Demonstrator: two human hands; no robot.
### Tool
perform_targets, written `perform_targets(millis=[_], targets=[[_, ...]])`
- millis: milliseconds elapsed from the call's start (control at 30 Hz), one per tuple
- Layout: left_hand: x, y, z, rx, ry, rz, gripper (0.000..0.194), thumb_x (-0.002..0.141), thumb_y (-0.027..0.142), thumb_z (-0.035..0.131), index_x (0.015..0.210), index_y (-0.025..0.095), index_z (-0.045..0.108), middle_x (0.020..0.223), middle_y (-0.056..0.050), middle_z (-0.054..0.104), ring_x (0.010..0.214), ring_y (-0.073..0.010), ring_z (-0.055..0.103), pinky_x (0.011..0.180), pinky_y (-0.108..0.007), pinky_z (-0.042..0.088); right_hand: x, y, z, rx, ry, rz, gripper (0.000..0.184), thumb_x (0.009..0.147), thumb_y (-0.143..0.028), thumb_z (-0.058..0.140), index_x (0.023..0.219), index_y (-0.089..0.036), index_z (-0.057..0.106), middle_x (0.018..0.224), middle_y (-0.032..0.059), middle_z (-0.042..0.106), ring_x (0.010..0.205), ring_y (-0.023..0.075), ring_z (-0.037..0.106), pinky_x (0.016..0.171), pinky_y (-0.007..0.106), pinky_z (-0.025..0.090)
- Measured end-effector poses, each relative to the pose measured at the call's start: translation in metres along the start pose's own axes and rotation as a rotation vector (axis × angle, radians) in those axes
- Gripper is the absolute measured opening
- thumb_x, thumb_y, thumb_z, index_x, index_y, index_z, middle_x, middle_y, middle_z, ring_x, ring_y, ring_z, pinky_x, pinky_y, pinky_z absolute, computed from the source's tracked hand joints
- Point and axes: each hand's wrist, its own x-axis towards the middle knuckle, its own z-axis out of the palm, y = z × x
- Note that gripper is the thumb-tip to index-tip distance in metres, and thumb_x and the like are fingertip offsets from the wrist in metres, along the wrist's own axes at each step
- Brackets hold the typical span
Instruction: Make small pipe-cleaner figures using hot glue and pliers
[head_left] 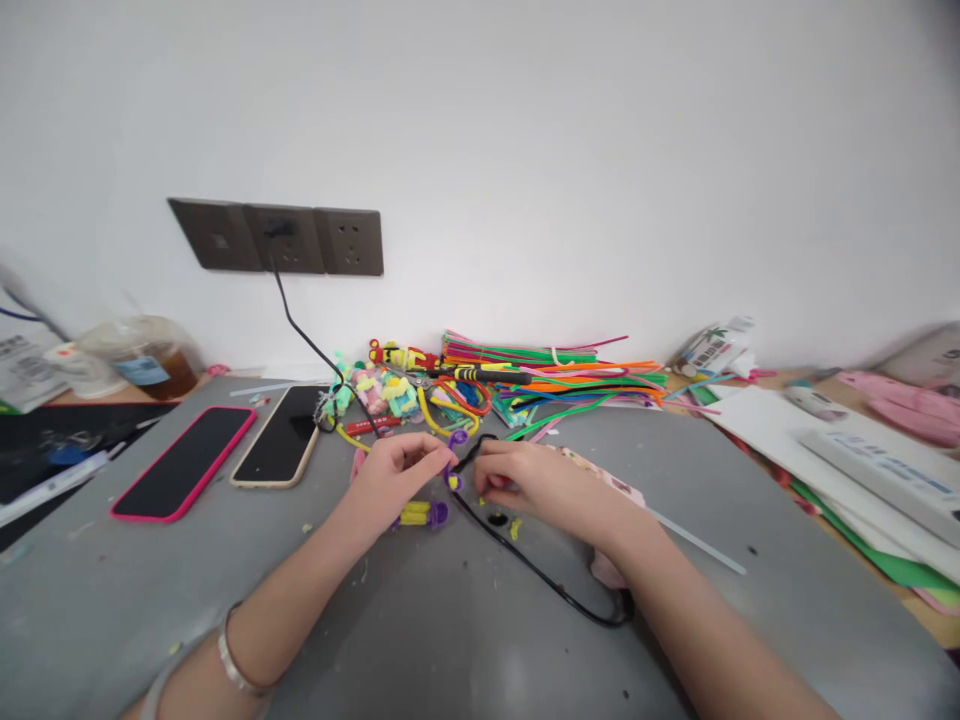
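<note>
My left hand (394,475) pinches a small purple and yellow pipe-cleaner piece (454,462) just above the grey table (420,640). My right hand (532,480) meets it from the right, fingers closed on the same piece and on a black pipe cleaner (540,575) that trails back under my right wrist. A finished purple and yellow twisted piece (421,514) lies under my left hand. Small yellow and black scraps (504,522) lie below my right fingers.
Two phones lie at the left, one in a pink case (184,463), one in a beige case (283,436). A heap of coloured pipe cleaners (555,385) with small figures (382,390) lies behind. A black cable (304,335) hangs from the wall sockets (281,238). Paper sheets (840,450) cover the right side.
</note>
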Motion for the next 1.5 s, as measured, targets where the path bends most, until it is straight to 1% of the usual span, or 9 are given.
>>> perform_targets(millis=[233,467,633,733,900,967,1133,1300,1500], targets=[[0.001,-0.001,0.001,-0.037,-0.029,-0.011,0.028,0.077,0.042,0.066,0.067,0.017,0.069,0.064,0.000,0.062,0.062,-0.0138,0.052,0.062,-0.024,0.041,-0.005,0.002,0.006,-0.070,-0.015,-0.025,0.017,0.088,-0.005,0.059,0.090,-0.021,0.065,0.089,0.0001,0.060,0.071,0.0133,0.058,0.064,0.024,0.037],[0.000,-0.001,0.002,-0.036,-0.020,-0.030,0.030,0.075,0.045,0.066,0.067,0.016,0.066,0.063,0.000,0.058,0.061,-0.0133,0.048,0.058,-0.023,0.036,-0.004,-0.005,0.004,-0.048,-0.065,-0.033,0.019,0.091,-0.008,0.056,0.078,-0.019,0.063,0.086,0.0017,0.061,0.070,0.0140,0.059,0.064,0.025,0.039],[0.000,-0.003,0.003,-0.040,-0.023,-0.025,0.029,0.076,0.043,0.065,0.067,0.016,0.065,0.065,0.001,0.056,0.061,-0.0127,0.046,0.058,-0.023,0.033,-0.006,-0.002,0.006,0.026,-0.008,-0.003,0.018,0.089,-0.005,0.054,0.081,-0.020,0.059,0.083,0.0015,0.063,0.073,0.0159,0.058,0.067,0.026,0.041],[0.001,-0.003,0.003,-0.043,-0.043,-0.007,0.028,0.077,0.042,0.064,0.067,0.016,0.065,0.062,0.001,0.056,0.059,-0.0121,0.046,0.058,-0.023,0.035,-0.007,0.000,0.007,0.097,0.104,0.009,0.017,0.089,-0.006,0.055,0.083,-0.021,0.059,0.080,-0.0006,0.061,0.068,0.0142,0.055,0.063,0.025,0.039],[0.001,-0.004,0.002,-0.026,-0.076,0.019,0.028,0.079,0.041,0.063,0.068,0.016,0.065,0.065,-0.001,0.061,0.063,-0.0142,0.052,0.061,-0.024,0.040,-0.003,-0.001,0.010,0.223,0.720,0.095,0.009,0.092,-0.018,0.057,0.085,-0.021,0.061,0.067,-0.0039,0.044,0.059,0.0138,0.044,0.058,0.025,0.035],[0.001,-0.005,0.002,-0.013,-0.086,0.036,0.027,0.080,0.040,0.063,0.069,0.016,0.065,0.067,-0.002,0.063,0.065,-0.0148,0.054,0.060,-0.024,0.041,-0.001,-0.004,0.012,0.275,0.838,0.102,0.009,0.092,-0.019,0.058,0.083,-0.021,0.061,0.065,-0.0045,0.040,0.058,0.0136,0.041,0.055,0.026,0.034],[0.001,-0.008,0.003,0.013,-0.102,0.063,0.028,0.081,0.041,0.061,0.069,0.016,0.063,0.067,-0.002,0.063,0.061,-0.0135,0.051,0.056,-0.023,0.038,0.001,-0.013,0.019,0.288,0.829,0.058,0.012,0.093,-0.016,0.057,0.083,-0.022,0.059,0.065,-0.0044,0.040,0.057,0.0133,0.041,0.051,0.025,0.031],[0.001,-0.009,0.005,0.032,-0.094,0.062,0.027,0.081,0.040,0.061,0.068,0.016,0.062,0.064,-0.002,0.061,0.056,-0.0118,0.046,0.052,-0.022,0.034,0.000,-0.019,0.020,0.123,0.853,-0.048,0.014,0.095,-0.011,0.053,0.087,-0.022,0.056,0.070,-0.0026,0.045,0.062,0.0142,0.048,0.055,0.025,0.036],[0.000,-0.014,0.005,0.032,-0.083,0.075,0.025,0.082,0.036,0.061,0.068,0.016,0.060,0.064,0.000,0.057,0.057,-0.0113,0.045,0.052,-0.022,0.034,-0.001,-0.022,0.019,-0.009,0.793,-0.118,0.014,0.095,-0.009,0.053,0.092,-0.022,0.057,0.075,0.0006,0.056,0.067,0.0149,0.056,0.059,0.025,0.042]])
